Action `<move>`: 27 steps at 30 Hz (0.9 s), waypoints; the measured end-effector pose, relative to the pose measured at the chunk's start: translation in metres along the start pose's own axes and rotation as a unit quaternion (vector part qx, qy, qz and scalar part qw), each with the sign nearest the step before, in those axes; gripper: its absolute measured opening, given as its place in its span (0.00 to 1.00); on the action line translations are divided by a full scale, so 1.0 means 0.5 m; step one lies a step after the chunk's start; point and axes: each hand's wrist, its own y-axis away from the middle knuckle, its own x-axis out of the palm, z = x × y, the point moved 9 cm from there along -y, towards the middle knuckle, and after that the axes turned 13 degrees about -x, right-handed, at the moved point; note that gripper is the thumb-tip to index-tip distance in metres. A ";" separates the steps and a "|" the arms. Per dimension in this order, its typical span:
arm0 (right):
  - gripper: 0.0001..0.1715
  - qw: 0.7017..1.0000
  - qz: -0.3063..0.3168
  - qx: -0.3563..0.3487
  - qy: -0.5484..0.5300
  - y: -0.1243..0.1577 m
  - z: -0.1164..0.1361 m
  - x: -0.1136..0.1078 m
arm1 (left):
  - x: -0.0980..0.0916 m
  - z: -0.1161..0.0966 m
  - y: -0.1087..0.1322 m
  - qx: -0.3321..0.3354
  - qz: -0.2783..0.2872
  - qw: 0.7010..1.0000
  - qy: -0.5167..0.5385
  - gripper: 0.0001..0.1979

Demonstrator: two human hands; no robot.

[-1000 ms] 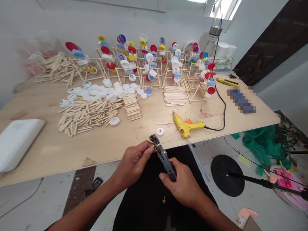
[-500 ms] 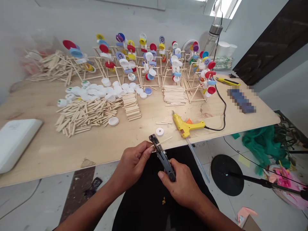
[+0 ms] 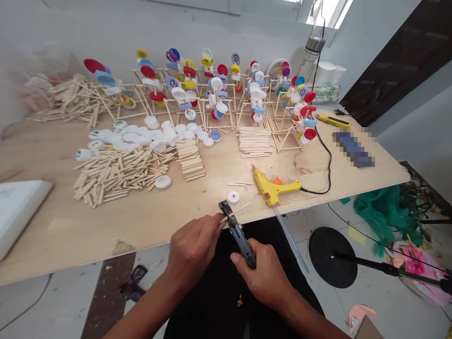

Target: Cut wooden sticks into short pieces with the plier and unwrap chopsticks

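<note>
My right hand (image 3: 269, 269) is closed round the grey handles of a pair of pliers (image 3: 241, 240), which look like a folding multi-tool. Across the dark head of the pliers lies a thin wooden stick (image 3: 243, 207), its far end pointing up and right over the table edge. My left hand (image 3: 192, 247) pinches the near end of that stick, back of the hand upward, with the fingertips partly hidden. Just beyond the pliers, a white bottle cap (image 3: 233, 197) with a hole in its middle lies on the table, and short sticks (image 3: 239, 183) lie behind it.
A yellow glue gun (image 3: 273, 186) rests to the right, its cord running back. Stick piles (image 3: 122, 172), white caps (image 3: 141, 134) and stacked sticks (image 3: 254, 141) cover the table's (image 3: 169, 216) middle. Stick frames with coloured caps (image 3: 219, 96) stand behind. A yellow utility knife (image 3: 333, 120) lies at the right.
My left hand has turned over on the stick, so its back now faces up and the thumb is hidden. The pliers and my right hand have barely moved. The view has shifted slightly.
</note>
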 end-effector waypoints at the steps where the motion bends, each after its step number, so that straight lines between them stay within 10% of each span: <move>1: 0.18 1.000 0.003 0.004 -0.003 -0.001 0.001 -0.001 | 0.000 -0.003 0.002 0.013 -0.009 1.000 -0.013 0.09; 12: 0.16 0.999 0.017 0.013 0.034 0.005 0.010 -0.013 | 0.021 0.032 -0.014 -0.143 0.128 0.958 0.214 0.11; 23: 0.17 0.998 0.024 -0.005 0.057 0.006 0.016 -0.021 | 0.097 0.063 0.017 -0.342 0.341 0.743 0.463 0.17; 27: 0.18 0.997 0.016 -0.002 0.075 0.004 0.011 -0.021 | 0.091 0.066 0.009 -0.324 0.334 0.773 0.431 0.17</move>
